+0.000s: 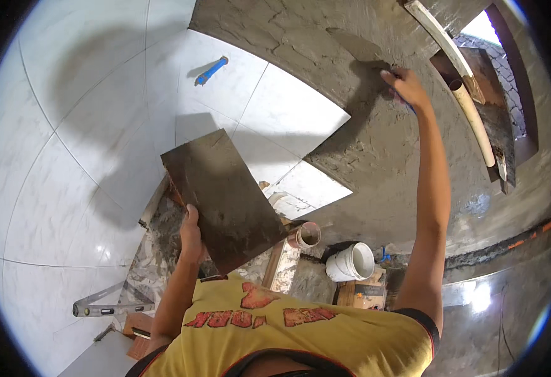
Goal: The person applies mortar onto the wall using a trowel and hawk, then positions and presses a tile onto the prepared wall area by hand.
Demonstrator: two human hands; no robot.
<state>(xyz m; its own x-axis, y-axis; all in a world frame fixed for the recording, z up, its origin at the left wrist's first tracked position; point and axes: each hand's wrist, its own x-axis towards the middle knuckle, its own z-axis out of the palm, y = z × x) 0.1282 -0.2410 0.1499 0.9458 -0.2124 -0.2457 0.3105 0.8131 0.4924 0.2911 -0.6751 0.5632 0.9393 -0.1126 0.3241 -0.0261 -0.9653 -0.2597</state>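
My left hand (190, 232) grips a dark, mortar-stained rectangular board (225, 188) by its left edge, holding it below the white tiled section (275, 107). My right hand (406, 88) is raised against the grey mortar-coated wall (313, 60), closed on a tool whose purple-blue handle (401, 102) barely shows; its working end is hard to make out and seems to lie on the wet mortar. The mortar meets the white tiles in a stepped edge. A blue fitting (210, 71) sticks out of the tiles above the board.
Below are a white bucket (349, 264), a brown pipe stub (305, 235) and a wooden block (360, 294). A level (113, 309) sits at lower left by white tiles (49, 207). At upper right, an opening (500, 88) has a wooden plank (435, 31) and beige pipe (476, 129) beside it.
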